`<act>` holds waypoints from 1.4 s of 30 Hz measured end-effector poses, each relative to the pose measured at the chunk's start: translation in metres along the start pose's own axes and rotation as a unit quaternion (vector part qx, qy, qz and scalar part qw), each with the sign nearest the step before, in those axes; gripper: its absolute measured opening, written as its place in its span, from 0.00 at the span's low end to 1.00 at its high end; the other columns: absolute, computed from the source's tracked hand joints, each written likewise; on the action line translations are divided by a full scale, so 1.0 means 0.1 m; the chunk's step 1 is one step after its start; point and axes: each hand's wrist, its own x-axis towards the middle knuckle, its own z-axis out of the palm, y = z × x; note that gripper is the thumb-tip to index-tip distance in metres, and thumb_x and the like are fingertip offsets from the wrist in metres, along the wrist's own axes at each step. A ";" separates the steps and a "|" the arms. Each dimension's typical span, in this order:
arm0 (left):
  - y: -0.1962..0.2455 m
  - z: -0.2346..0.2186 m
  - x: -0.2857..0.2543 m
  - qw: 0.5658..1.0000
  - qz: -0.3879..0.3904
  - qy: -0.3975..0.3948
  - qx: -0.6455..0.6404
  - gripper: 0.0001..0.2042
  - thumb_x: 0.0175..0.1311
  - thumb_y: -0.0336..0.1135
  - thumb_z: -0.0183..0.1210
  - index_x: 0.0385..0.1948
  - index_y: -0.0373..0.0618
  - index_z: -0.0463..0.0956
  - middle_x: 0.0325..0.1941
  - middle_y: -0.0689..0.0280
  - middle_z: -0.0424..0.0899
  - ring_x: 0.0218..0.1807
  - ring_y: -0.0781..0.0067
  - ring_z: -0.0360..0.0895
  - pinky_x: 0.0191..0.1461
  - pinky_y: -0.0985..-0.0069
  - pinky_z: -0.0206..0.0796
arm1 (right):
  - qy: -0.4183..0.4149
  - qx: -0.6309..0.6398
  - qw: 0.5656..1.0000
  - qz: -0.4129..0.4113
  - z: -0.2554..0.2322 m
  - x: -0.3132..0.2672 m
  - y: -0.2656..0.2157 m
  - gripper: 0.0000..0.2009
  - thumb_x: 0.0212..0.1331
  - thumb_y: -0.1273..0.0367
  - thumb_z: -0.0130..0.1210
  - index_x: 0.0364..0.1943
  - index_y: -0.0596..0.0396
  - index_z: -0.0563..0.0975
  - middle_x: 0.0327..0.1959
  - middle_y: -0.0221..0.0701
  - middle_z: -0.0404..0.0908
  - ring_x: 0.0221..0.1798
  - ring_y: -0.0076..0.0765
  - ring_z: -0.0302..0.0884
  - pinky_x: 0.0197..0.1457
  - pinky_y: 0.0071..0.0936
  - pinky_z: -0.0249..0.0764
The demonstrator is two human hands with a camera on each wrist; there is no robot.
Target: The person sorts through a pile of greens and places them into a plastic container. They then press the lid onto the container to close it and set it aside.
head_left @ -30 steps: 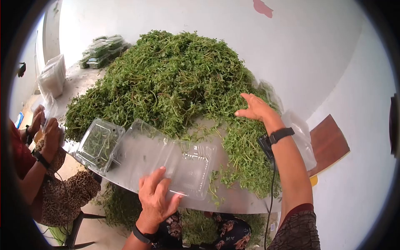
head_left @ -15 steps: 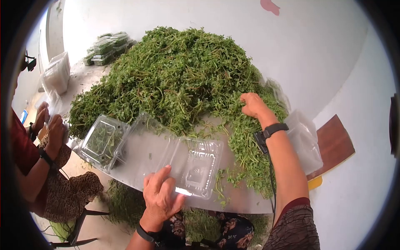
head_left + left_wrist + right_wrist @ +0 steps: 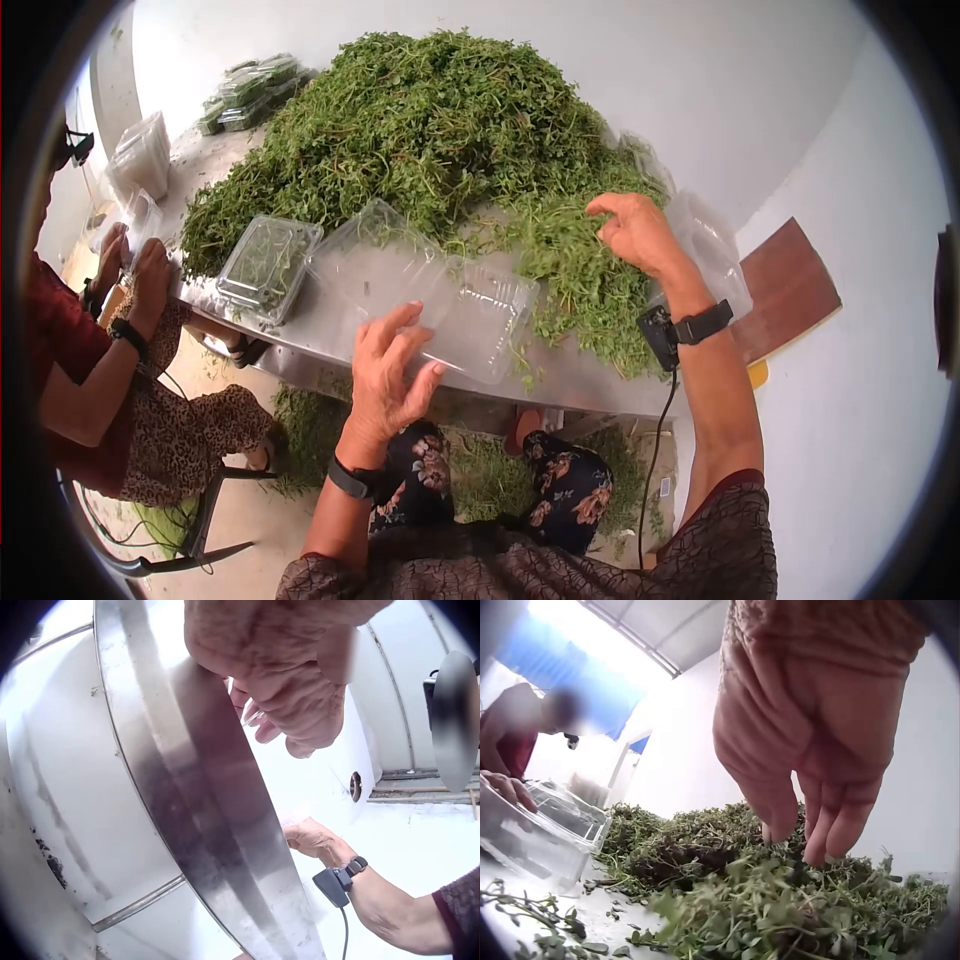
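The left hand [image 3: 388,372] rests spread fingers on the open clear plastic box [image 3: 440,300] at the table's [image 3: 600,385] near edge. The right hand [image 3: 632,232] pinches down into the herbs [image 3: 440,130] beside it. The box looks light, thin and slippery, best steadied by its rim.

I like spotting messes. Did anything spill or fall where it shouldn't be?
Yes. Green sprigs lie scattered on the floor under the table, fallen off the big herb pile. The open clear box under the left hand juts over the table's edge.
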 end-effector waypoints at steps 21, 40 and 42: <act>0.03 0.06 0.00 0.998 -0.033 -0.006 -0.049 0.21 0.49 0.36 0.63 0.47 0.43 0.75 0.58 0.56 0.72 0.42 0.59 0.78 0.48 0.65 0.70 | 0.164 -0.052 0.983 -0.059 0.33 -0.15 -0.01 0.10 0.45 0.70 0.58 0.30 0.60 0.74 0.24 0.46 0.77 0.32 0.55 0.78 0.38 0.47 0.73; -0.02 0.04 0.01 0.996 -0.059 -0.034 -0.064 0.18 0.49 0.37 0.61 0.43 0.44 0.74 0.57 0.57 0.73 0.38 0.60 0.81 0.43 0.69 0.73 | 0.084 -0.078 0.993 -0.024 0.48 -0.68 -0.04 0.28 0.50 0.58 0.64 0.56 0.53 0.74 0.54 0.47 0.76 0.55 0.46 0.75 0.56 0.40 0.69; -0.04 0.03 0.01 0.996 -0.055 -0.036 -0.066 0.17 0.49 0.37 0.61 0.42 0.43 0.75 0.57 0.57 0.73 0.38 0.60 0.81 0.43 0.69 0.73 | 0.074 -0.084 0.992 -0.050 0.58 -0.70 -0.11 0.29 0.49 0.58 0.64 0.56 0.54 0.72 0.56 0.49 0.74 0.56 0.48 0.73 0.57 0.41 0.69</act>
